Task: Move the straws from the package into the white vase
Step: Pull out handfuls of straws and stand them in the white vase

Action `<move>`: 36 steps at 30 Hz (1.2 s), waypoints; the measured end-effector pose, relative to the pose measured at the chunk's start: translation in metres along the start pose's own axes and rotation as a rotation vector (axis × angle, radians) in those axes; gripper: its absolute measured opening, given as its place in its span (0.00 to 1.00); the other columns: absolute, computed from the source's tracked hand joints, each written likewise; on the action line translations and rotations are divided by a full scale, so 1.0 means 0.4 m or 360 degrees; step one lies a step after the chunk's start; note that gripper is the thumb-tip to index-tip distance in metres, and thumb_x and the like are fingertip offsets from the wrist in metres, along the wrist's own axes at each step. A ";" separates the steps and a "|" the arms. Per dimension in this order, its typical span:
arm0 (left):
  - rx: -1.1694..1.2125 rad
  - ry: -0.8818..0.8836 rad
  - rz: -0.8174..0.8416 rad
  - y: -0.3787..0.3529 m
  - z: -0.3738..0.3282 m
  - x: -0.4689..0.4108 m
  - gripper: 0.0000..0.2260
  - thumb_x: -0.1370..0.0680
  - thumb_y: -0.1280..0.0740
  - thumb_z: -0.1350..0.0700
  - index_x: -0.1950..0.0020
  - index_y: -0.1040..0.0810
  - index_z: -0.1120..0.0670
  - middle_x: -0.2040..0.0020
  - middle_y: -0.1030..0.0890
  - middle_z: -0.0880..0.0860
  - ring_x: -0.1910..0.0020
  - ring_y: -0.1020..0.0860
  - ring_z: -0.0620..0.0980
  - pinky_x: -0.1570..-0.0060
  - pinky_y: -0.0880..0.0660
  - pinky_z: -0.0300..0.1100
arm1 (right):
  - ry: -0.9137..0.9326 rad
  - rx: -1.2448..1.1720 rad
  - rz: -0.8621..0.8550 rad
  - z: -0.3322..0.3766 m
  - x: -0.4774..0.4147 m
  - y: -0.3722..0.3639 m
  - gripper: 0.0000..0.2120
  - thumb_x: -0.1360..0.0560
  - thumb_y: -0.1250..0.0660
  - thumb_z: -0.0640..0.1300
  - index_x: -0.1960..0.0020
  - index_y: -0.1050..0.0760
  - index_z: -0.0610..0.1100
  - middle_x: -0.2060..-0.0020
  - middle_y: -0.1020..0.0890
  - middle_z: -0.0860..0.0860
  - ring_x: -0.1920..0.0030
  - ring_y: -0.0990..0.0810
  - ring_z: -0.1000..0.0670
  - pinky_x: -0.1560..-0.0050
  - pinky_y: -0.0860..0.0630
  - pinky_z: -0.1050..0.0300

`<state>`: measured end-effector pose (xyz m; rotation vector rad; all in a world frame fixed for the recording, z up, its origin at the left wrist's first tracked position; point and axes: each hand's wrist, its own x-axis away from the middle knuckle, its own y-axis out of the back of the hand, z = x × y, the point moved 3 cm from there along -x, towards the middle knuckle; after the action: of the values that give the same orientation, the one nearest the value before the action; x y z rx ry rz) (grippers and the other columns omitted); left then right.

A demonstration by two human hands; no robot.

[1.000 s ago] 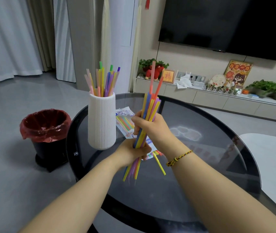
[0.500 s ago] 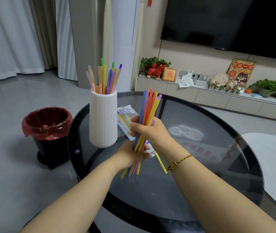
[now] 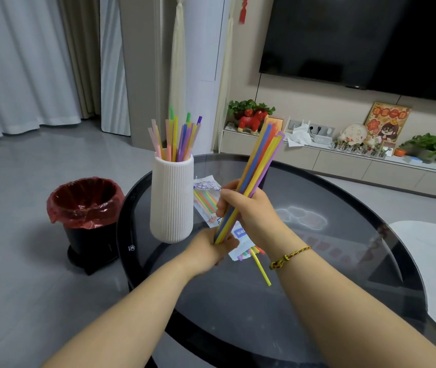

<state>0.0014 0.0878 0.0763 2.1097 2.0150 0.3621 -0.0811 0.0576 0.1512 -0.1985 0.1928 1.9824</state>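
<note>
The right hand (image 3: 248, 208) was closed round the middle of a bundle of straws (image 3: 254, 179), and the left hand (image 3: 211, 248) was closed over the bundle's lower end, just below the right. The bundle's long axis ran steeply up and to the right, its top ends fanning slightly above the right hand and its bottom ends hidden in the left palm.

The vase (image 3: 171, 200) stood upright on the surface (image 3: 317, 274), just left of both hands and nearly touching the left one in this view. Its mouth lay up and to the left of the bundle's lower end, at about the height of the bundle's upper half. The left hand was the nearer to it. By my reckoning, the bundle would have to be lifted, brought upright and carried left before its lower ends could clear the rim.

The vase already held a loose cluster of straws (image 3: 177, 139), leaning outward above the rim. The package (image 3: 209, 203) lay flat on the surface behind the hands with several straws visible inside it, and more ends showed at its near edge. One yellow straw (image 3: 260, 269) lay loose on the surface beneath the right wrist. I judged the task to be partly done.
</note>
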 end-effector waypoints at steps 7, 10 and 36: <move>0.0277 -0.0303 -0.0435 0.098 -0.028 0.007 0.16 0.33 0.28 0.62 0.52 0.27 0.45 0.64 0.24 0.45 0.66 0.23 0.38 0.69 0.28 0.25 | 0.0157 -0.0050 -0.0089 0.087 -0.065 -0.042 0.17 0.26 0.42 0.33 0.71 0.33 0.46 0.83 0.30 0.55 0.77 0.31 0.51 0.69 0.29 0.57; 0.0286 -0.0515 -0.0902 0.182 -0.034 0.027 0.21 0.34 0.28 0.65 0.54 0.29 0.41 0.59 0.25 0.44 0.58 0.26 0.44 0.61 0.31 0.20 | 0.0210 -0.0149 -0.0162 0.141 -0.102 -0.031 0.16 0.25 0.42 0.34 0.70 0.33 0.47 0.83 0.30 0.56 0.77 0.31 0.51 0.70 0.30 0.57; 0.0047 -0.0304 -0.0931 0.313 -0.071 -0.120 0.31 0.37 0.25 0.57 0.40 0.36 0.48 0.57 0.29 0.41 0.62 0.28 0.39 0.70 0.31 0.21 | 0.0395 -0.0031 -0.0220 0.223 -0.305 -0.147 0.16 0.26 0.41 0.32 0.70 0.31 0.45 0.79 0.28 0.50 0.76 0.26 0.52 0.65 0.25 0.55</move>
<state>0.1092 0.0331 0.1404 1.4004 2.3889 0.0304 0.0173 -0.0068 0.2629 -0.4592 0.3109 1.8199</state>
